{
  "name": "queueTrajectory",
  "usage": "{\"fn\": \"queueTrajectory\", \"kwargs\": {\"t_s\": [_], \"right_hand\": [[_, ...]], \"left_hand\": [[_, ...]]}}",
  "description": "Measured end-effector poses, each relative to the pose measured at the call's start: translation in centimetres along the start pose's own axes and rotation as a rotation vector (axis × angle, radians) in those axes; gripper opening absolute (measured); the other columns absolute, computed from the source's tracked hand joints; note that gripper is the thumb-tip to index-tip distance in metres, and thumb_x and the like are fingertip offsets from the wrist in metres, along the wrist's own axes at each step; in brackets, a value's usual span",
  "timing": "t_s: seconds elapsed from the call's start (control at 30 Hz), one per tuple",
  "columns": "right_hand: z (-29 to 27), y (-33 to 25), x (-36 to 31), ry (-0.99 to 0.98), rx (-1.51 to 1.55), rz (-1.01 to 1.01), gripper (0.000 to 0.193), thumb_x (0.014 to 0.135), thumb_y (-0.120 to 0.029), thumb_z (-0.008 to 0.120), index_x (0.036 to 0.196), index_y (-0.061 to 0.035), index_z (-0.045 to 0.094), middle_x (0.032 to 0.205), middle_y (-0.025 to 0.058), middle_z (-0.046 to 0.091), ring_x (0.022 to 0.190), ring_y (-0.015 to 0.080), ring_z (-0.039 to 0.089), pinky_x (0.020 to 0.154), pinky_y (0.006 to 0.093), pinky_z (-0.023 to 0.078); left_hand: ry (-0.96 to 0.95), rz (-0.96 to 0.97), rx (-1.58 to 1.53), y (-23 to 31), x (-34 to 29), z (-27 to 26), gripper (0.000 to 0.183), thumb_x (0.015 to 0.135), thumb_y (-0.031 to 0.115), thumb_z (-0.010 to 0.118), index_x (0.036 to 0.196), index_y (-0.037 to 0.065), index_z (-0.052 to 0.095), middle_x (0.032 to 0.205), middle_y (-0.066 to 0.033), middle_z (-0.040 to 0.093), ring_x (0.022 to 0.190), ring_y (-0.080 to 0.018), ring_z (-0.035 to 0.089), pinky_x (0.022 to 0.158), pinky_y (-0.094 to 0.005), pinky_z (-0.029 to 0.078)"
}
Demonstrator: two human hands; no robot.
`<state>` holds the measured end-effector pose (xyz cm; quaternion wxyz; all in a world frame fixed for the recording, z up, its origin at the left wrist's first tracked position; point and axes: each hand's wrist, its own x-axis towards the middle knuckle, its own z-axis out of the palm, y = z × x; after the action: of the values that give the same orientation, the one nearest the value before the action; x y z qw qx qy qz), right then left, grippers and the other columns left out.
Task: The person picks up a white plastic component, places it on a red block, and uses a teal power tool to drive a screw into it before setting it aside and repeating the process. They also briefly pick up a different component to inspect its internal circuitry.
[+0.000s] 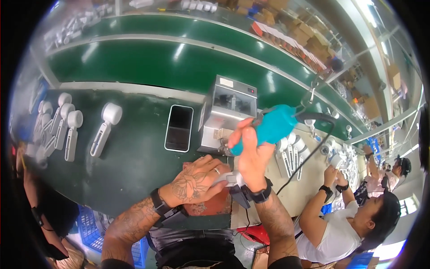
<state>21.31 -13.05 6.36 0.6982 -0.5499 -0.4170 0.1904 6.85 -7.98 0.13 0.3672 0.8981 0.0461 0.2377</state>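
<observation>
My right hand (255, 157) is wrapped around a teal electric screwdriver (277, 125), tilted with its nose end at the front of a small metal screw feeder (215, 134). A black cable trails from the tool's rear end, and a hook hangs above it. Below, my left hand (195, 179) grips a white-grey plastic piece (230, 179) over a reddish-brown pad (208, 206). The fingers and right wrist hide much of that piece. Left of the feeder lies a phone (179, 128) with a white rim.
White handheld fans (106, 130) lie on the green table (134, 175) at left, several in a cluster. More fan bodies (291, 154) lie to the right. A co-worker in a white shirt (333, 233) sits at right. A green conveyor (148, 65) runs behind; a blue basket (89, 228) is below.
</observation>
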Motion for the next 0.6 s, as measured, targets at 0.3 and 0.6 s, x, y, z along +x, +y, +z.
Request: {"fn": "queueTrajectory", "kwargs": {"t_s": [0.3,0.6], "right_hand": [[-3.4,-2.7,-5.5,0.063,-0.029,-0.021,0.061,0.093,-0.057,0.060,0.106,0.0014,0.048,0.065,0.0055,0.049,0.056,0.0166,0.050,0.052,0.0311,0.042],[-3.3,-1.4,-6.6,0.078,-0.012,-0.004,0.060,0.093,-0.058,0.059,0.104,-0.0002,0.047,0.065,0.0067,0.049,0.053,0.0175,0.049,0.051,0.0324,0.042]], "left_hand": [[-0.066,-0.039,0.024,-0.4,0.9,-0.2,0.036,0.087,0.018,0.068,0.120,0.006,0.061,0.111,-0.0098,0.059,0.099,-0.0298,0.054,0.088,-0.0422,0.045],[-0.015,0.003,0.051,-0.2,-0.1,0.0,0.031,0.085,0.016,0.068,0.111,0.002,0.060,0.105,-0.0098,0.055,0.096,-0.0295,0.051,0.087,-0.0403,0.044]]}}
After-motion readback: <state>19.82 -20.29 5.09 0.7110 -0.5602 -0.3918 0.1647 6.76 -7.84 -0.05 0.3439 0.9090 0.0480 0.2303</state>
